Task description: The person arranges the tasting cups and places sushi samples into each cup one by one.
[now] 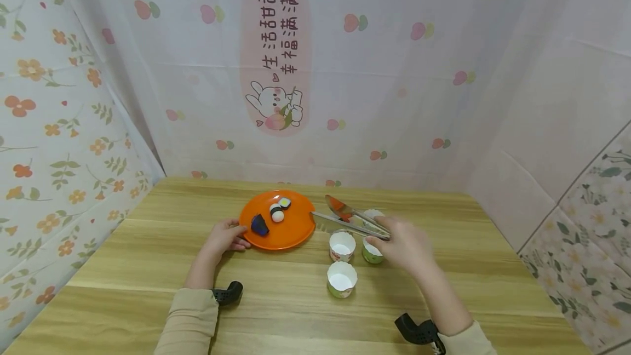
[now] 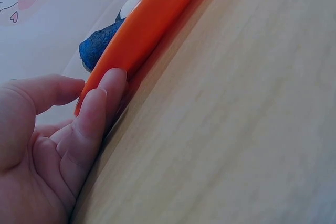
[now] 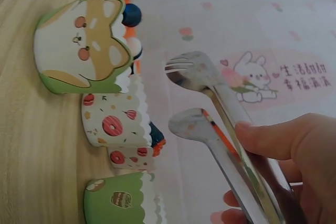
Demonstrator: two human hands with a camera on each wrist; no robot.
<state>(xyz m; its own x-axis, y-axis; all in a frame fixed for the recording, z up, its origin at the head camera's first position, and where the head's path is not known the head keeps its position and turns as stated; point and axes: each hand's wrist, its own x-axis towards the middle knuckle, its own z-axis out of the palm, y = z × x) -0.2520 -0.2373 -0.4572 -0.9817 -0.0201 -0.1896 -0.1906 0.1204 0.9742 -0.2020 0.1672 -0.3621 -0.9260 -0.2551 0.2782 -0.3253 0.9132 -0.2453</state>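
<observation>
Sushi-like pieces [image 1: 277, 213] on an orange plate [image 1: 291, 234], paper cups [image 1: 341, 279] near it.
On the tabletop [image 1: 276, 300], the left hand [image 1: 224, 239] pinches the plate's rim; the right hand [image 1: 406, 242] grips metal tongs [image 3: 228, 169], tips apart, near the cups, whose visible insides are white.

- Your head view is softly and evenly lit; your right grip [image 1: 404, 242] looks slightly smeared.
- Your left wrist view is dimmer and bluish, with the desk [image 2: 226, 119] out of focus and shadow beneath the orange plate [image 2: 152, 19].
- Your right wrist view is also dim, though the metal tongs [image 3: 257, 177] catch bright reflections.
</observation>
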